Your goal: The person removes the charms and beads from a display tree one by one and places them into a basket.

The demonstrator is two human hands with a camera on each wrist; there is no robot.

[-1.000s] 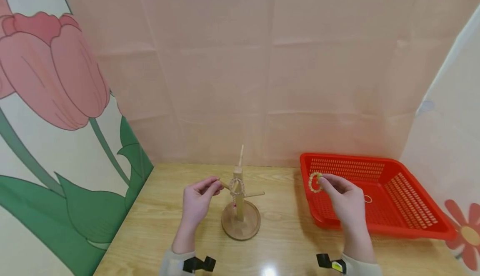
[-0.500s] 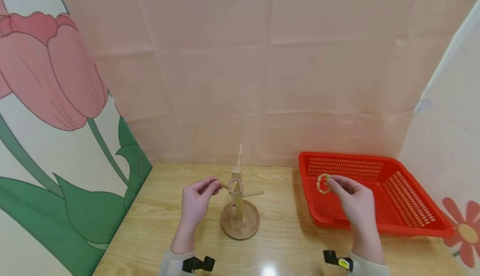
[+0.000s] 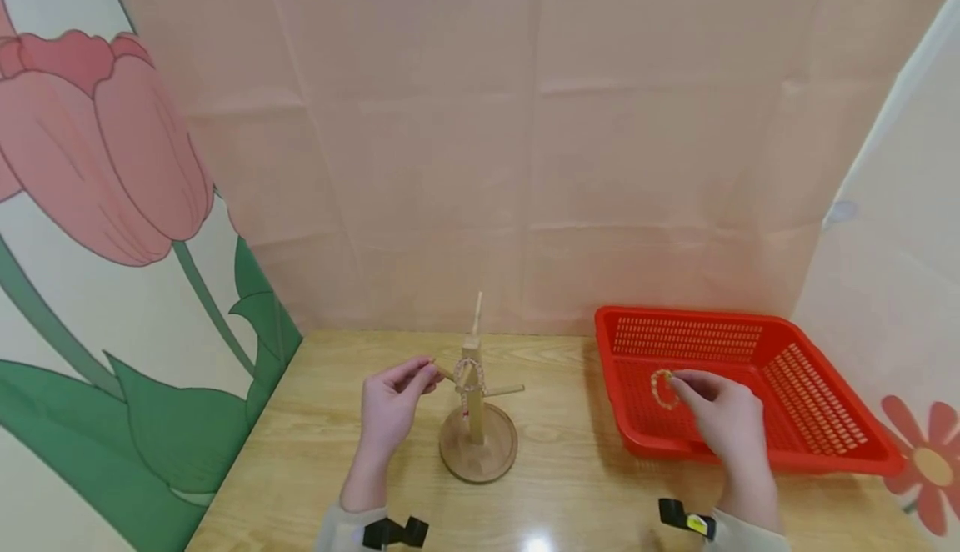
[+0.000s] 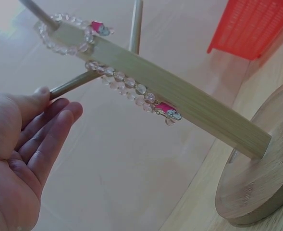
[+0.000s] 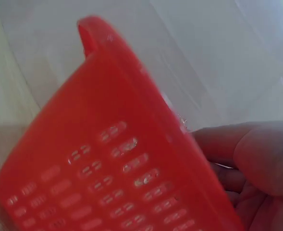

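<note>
A wooden stand with a round base and several pegs stands mid-table. My left hand pinches the end of its left peg between thumb and fingertip. On that peg hangs a clear pink bead bracelet with a pink charm; a similar bracelet loops near the top of the post. Over the red basket, my right hand pinches a yellow beaded bracelet by its upper edge. From the right wrist, the basket wall hides most of that bracelet and part of the hand.
The basket sits at the right side of the wooden table, near the back wall covering. A bare peg points right from the stand. A tulip-printed cloth borders the left.
My right hand has moved right and lower over the basket with the yellow bracelet. My left hand stays on the peg. The view has shifted slightly.
</note>
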